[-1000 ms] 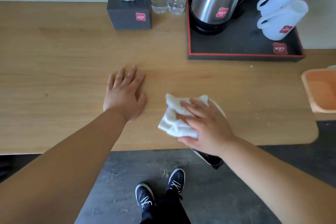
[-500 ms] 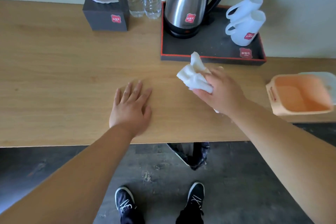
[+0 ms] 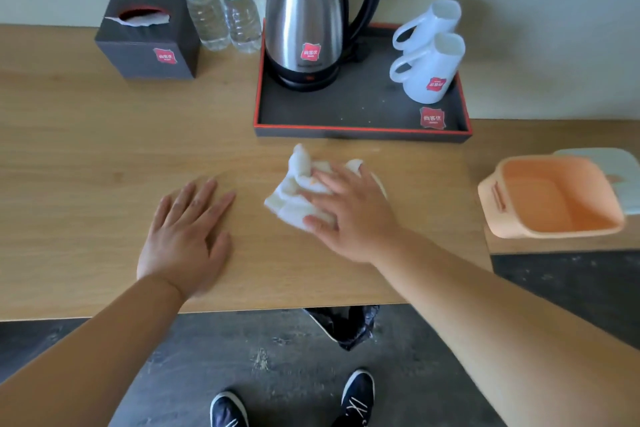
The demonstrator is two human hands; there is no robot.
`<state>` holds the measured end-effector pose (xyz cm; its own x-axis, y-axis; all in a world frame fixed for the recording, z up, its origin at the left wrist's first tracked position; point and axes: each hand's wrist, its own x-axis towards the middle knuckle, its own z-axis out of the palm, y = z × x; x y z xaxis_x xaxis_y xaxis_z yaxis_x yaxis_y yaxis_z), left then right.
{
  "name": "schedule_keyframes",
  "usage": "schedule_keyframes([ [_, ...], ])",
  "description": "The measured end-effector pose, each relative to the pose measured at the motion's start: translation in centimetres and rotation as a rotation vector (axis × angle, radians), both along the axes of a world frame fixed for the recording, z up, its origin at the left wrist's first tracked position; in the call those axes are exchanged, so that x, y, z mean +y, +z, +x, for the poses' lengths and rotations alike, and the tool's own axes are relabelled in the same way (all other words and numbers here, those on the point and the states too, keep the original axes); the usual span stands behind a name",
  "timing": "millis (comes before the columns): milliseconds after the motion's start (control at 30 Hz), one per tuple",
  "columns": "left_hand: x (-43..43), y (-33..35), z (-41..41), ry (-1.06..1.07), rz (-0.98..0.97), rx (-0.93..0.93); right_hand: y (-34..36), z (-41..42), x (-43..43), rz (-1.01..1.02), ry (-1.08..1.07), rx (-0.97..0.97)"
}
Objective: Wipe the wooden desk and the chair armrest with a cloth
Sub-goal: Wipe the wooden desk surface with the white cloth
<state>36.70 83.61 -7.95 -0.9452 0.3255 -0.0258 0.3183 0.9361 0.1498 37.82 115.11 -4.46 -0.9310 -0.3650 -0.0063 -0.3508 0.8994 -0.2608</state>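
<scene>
Fingers of the right hand lie spread and pressed down on the white cloth, pinning it flat against the wooden desk rather than pinching it; half a second ago that hand had the cloth bunched close to the front edge of the tray, and now hand and cloth sit nearer the person, a clear strip of wood showing between cloth and tray; a second ago they were nearer still, close to the desk's front edge. Left hand stays flat on the wood with its fingers slightly apart, holding nothing, just left of the cloth and not touching it.

Light wood grain runs across the desk, which meets a pale wall at the back; below its front edge is a dark grey floor, two dark shoes, and a black bag partly hidden under the desk.

On the black, red-rimmed tray stand a steel kettle and two white mugs lying tilted; left of the tray stand two water bottles with clear water in them; further left a dark tissue box shows a tissue at its opening; at the right an orange plastic tub holds nothing that can be seen.
</scene>
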Motion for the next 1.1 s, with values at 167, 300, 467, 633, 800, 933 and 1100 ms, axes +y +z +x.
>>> schedule_keyframes([
  [167, 0.1, 0.2, 0.1, 0.008, -0.004, -0.010, -0.8, 9.1, -4.0, -0.161, 0.216, -0.066],
  [300, 0.0, 0.1, 0.0, 0.005, -0.033, -0.020, -0.3, 11.6, -6.2, -0.316, 0.170, -0.071],
  [467, -0.5, -0.5, 0.0, 0.008, -0.042, -0.025, 3.8, 2.9, -2.9, -0.263, -0.126, 0.065],
  [633, -0.6, -0.7, 0.0, 0.013, -0.013, -0.019, 1.2, -2.7, -1.5, 0.105, -0.101, -0.099],
  [800, -0.3, -0.3, 0.0, 0.028, 0.020, -0.041, -0.8, 2.3, -7.3, -0.045, 0.061, -0.096],
  [933, -0.2, 0.2, 0.1, 0.024, 0.034, -0.049, 0.2, 10.1, -9.3, -0.269, 0.310, -0.155],
  [1100, 0.5, 1.0, 0.5, 0.043, 0.011, -0.100, 5.8, 7.7, -4.9, -0.393, 0.090, -0.221],
])
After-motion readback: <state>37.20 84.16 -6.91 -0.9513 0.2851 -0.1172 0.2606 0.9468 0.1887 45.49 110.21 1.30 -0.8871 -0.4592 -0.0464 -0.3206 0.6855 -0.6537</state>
